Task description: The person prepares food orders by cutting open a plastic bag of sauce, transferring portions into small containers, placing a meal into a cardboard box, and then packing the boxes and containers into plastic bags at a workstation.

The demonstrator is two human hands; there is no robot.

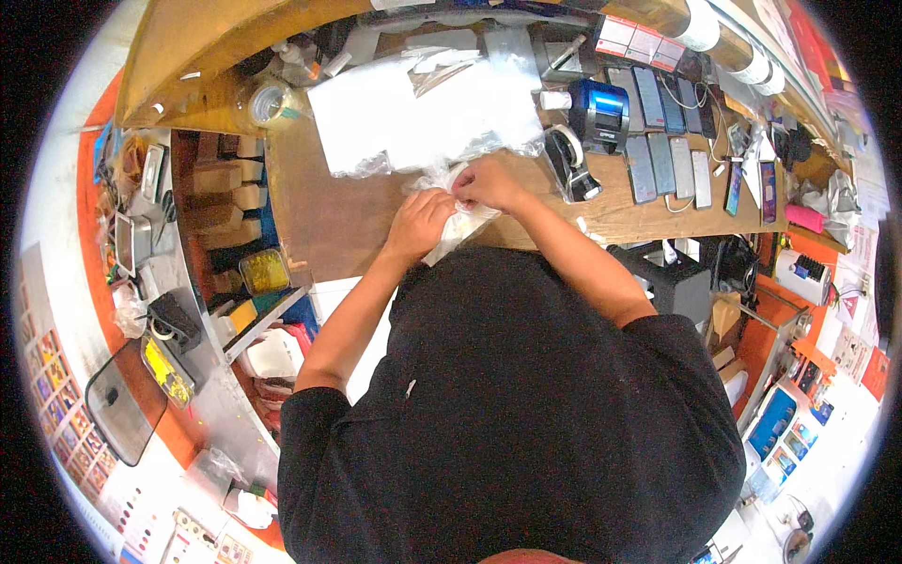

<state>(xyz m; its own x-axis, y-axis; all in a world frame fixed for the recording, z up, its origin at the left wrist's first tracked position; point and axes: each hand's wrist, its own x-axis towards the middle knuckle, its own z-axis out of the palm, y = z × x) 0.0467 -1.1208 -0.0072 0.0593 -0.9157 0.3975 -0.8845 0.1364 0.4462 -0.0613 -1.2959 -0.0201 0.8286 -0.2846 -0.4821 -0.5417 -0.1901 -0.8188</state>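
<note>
My left hand (421, 224) and my right hand (487, 185) meet at the front of a wooden table (331, 233), pinching the gathered part of a clear plastic bag (461, 224). Its lower part hangs towards my black shirt, and crumpled film sticks out beyond my fingers. What the bag holds is hard to make out. Just past my hands lies a bright white sheet (394, 120), overexposed, with clear plastic film around its edges. To the right of my right hand stands a black tape dispenser (569, 162) with a roll on it.
A blue and black label printer (599, 116) stands behind the tape dispenser. Several phones (641, 169) lie in rows at the right, with white cables among them. A tape roll (268, 104) sits at the back left. Open shelves (225, 183) and a metal counter (232, 395) flank my left side.
</note>
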